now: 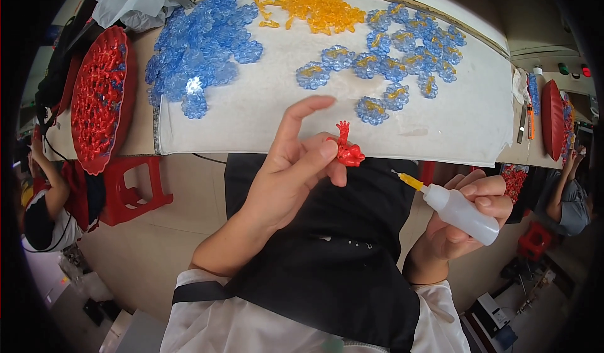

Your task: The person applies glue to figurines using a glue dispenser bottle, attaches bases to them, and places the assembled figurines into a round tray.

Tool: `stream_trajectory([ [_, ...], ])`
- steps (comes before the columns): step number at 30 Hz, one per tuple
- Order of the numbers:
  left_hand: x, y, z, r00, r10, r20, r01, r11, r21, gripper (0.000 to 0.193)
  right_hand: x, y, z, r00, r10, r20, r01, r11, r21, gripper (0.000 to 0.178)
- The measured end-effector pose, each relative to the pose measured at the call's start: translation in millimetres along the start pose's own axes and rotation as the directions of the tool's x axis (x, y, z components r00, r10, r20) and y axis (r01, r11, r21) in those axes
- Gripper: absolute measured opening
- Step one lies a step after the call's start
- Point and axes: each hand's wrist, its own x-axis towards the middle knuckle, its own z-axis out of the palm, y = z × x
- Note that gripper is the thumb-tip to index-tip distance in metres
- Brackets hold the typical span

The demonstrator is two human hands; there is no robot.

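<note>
My left hand [292,155] pinches a small red plastic figure [348,153] between thumb and fingers, its index finger raised away from it. A tiny red hand-like part sticks up from the figure. In my right hand [469,205] is a white squeeze bottle [462,213] with a yellow nozzle, tilted so that its thin tip points up and left toward the figure. The tip and the figure are apart. Beyond my hands, blue clear flower-shaped pieces with yellow parts on them [371,109] lie on the white-covered table [251,123].
A heap of blue clear pieces [201,44] lies at the far left, beside a pile of yellow pieces [321,7]. A red tray of red pieces [100,95] stands at the left. An orange marker-like tool [530,121] lies at the right. Other people sit at both sides.
</note>
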Motion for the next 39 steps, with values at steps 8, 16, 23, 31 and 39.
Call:
stream_trajectory([
  [8, 4, 2, 1, 0.999, 0.004, 0.05, -0.003, 1.0, -0.031, 0.029, -3, 4, 6, 0.969, 0.123, -0.217, -0.129, 0.991, -0.017, 0.049],
  [16, 4, -5, -1, 0.961, 0.275, 0.029, -0.267, 0.896, 0.355, 0.025, 1, -1, 5, 0.999, -0.041, -0.009, 0.04, 0.997, -0.064, 0.046],
  [23, 2, -4, 2, 0.969, 0.243, 0.038, -0.24, 0.9, 0.363, 0.023, -1, -6, 11, 0.979, -0.122, 0.165, 0.154, 0.967, -0.202, 0.042],
  [31, 2, -4, 1, 0.967, 0.245, 0.067, -0.25, 0.877, 0.411, 0.022, -2, -6, 13, 0.961, -0.109, 0.255, 0.178, 0.948, -0.265, 0.042],
  [39, 0, -5, 3, 0.979, 0.2, 0.045, -0.202, 0.907, 0.37, 0.023, -2, -8, 12, 0.957, -0.112, 0.266, 0.184, 0.948, -0.261, 0.044],
])
